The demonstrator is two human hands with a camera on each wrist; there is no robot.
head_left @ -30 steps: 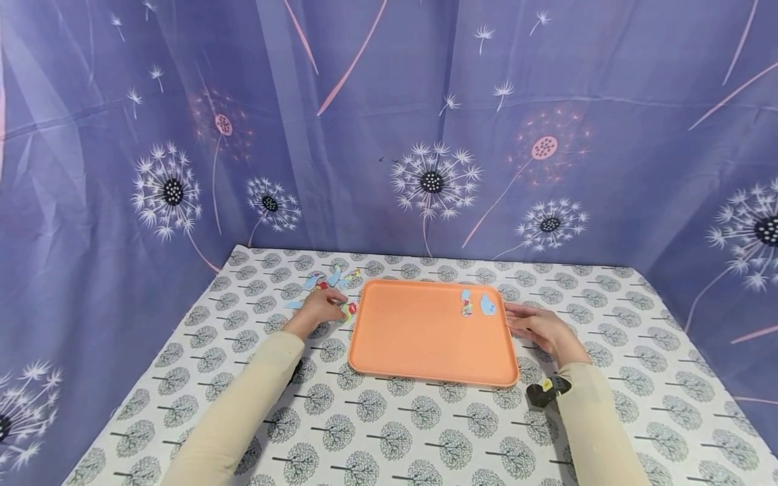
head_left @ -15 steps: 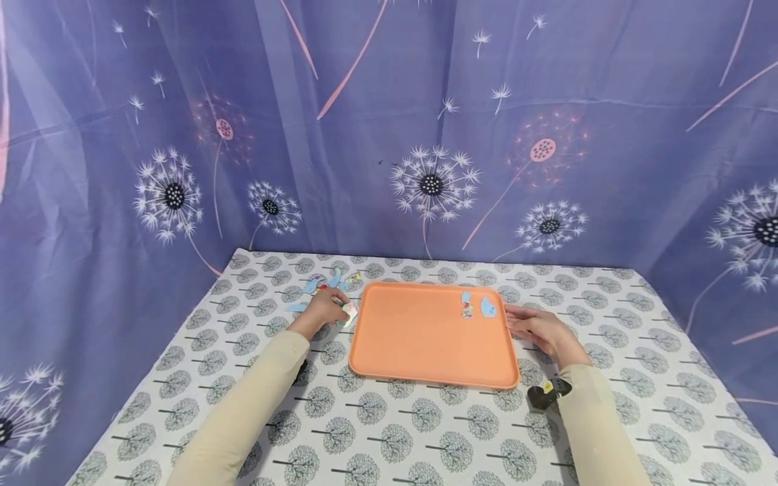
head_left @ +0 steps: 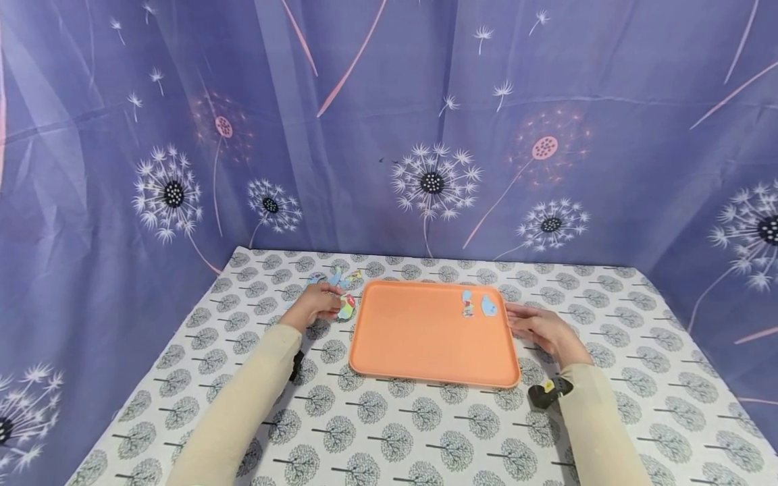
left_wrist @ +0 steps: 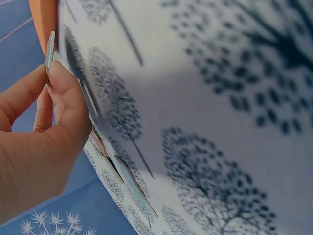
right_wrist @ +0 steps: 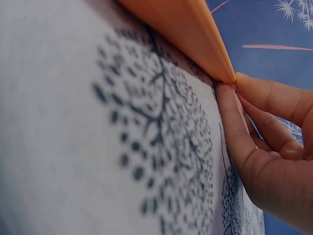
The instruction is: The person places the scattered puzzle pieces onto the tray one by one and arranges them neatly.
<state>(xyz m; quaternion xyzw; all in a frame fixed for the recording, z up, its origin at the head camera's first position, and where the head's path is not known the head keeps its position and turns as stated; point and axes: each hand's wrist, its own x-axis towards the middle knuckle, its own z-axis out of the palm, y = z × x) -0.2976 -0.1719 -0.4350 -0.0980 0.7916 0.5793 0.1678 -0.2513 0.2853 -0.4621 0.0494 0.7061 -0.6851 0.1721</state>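
Observation:
My left hand (head_left: 313, 304) pinches a flat puzzle piece (head_left: 346, 307), green, red and pale blue, just left of the orange tray (head_left: 425, 341). In the left wrist view this puzzle piece (left_wrist: 50, 51) is seen edge-on, thin, between thumb and finger. On the other side, my right hand (head_left: 543, 329) holds the tray's right rim. Close up in the right wrist view, thumb and fingertip of the right hand (right_wrist: 274, 132) meet at the edge of the tray (right_wrist: 195, 36). Two puzzle pieces lie in the tray's far right corner: a narrow one (head_left: 467, 304) and a wider blue one (head_left: 489, 306).
Several more puzzle pieces (head_left: 335, 276) lie on the tablecloth (head_left: 377, 439) beyond the left hand, partly hidden by it. The cloth has a grey tree print. A purple dandelion curtain (head_left: 365, 169) hangs behind and at both sides.
The pinched puzzle piece turns in the left hand: its pale, shiny face showed half a second ago, and its coloured face shows now. The left hand shifts slightly left. Right hand and tray stay put.

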